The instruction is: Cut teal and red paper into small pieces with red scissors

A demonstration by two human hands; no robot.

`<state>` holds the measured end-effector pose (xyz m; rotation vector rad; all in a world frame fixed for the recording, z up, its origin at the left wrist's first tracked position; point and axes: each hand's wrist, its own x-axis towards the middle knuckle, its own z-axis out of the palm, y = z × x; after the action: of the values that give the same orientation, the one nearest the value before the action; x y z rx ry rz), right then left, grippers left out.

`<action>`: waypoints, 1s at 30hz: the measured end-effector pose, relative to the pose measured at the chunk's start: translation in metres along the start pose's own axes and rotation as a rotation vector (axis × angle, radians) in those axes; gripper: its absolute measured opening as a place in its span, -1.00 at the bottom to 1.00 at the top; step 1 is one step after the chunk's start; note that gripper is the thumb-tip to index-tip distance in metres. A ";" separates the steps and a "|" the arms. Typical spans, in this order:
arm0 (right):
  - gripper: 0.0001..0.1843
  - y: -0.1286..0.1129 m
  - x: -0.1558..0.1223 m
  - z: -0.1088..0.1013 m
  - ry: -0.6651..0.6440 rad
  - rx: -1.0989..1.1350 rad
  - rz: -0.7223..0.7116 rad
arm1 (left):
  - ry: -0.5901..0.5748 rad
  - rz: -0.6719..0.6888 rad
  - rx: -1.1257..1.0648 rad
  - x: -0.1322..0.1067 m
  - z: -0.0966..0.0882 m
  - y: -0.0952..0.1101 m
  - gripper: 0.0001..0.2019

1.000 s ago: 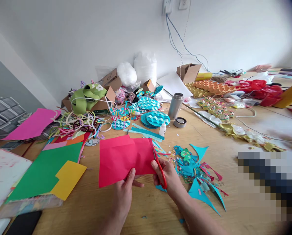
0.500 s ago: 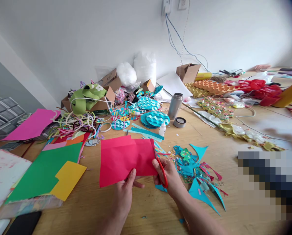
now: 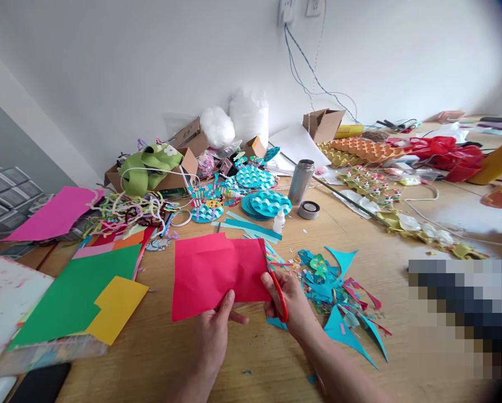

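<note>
A sheet of red paper point(image 3: 209, 274) is held up over the wooden table. Its lower edge is pinched in my left hand point(image 3: 219, 324), with the thumb on top and the fingers mostly hidden underneath. My right hand point(image 3: 291, 302) grips red-handled scissors point(image 3: 283, 299) and also steadies the paper's right side with the thumb. The blades lie along the right edge of the sheet; how far apart they are is hard to make out. Right of my right hand lies a pile of blue and red paper scraps point(image 3: 330, 285).
Green paper point(image 3: 83, 288) and a yellow sheet point(image 3: 119, 308) lie to the left. Behind stand a grey metal flask point(image 3: 301, 182), its lid point(image 3: 308, 210), a small white bottle point(image 3: 278, 223) and stacked blue wavy discs point(image 3: 265, 204). Egg cartons point(image 3: 364, 148) sit at the back right.
The red paper has shifted very slightly to the right. Both hands keep almost the same place and grip. At the far right edge, an orange-brown shape has come further into view.
</note>
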<state>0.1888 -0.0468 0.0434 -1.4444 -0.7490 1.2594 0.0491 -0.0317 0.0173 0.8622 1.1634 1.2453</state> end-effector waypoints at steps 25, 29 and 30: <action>-0.43 0.003 0.004 -0.004 -0.022 -0.003 -0.018 | -0.149 -0.105 -0.049 0.001 -0.003 -0.005 -0.45; -0.45 0.006 0.006 -0.006 -0.031 0.042 -0.038 | -0.129 -0.115 -0.034 0.001 -0.003 -0.005 -0.47; -0.46 0.006 0.007 -0.006 -0.030 0.049 -0.046 | -0.128 -0.117 -0.031 0.001 -0.003 -0.005 -0.47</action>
<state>0.1955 -0.0443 0.0348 -1.3633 -0.7624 1.2585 0.0475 -0.0320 0.0115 0.8270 1.0741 1.0941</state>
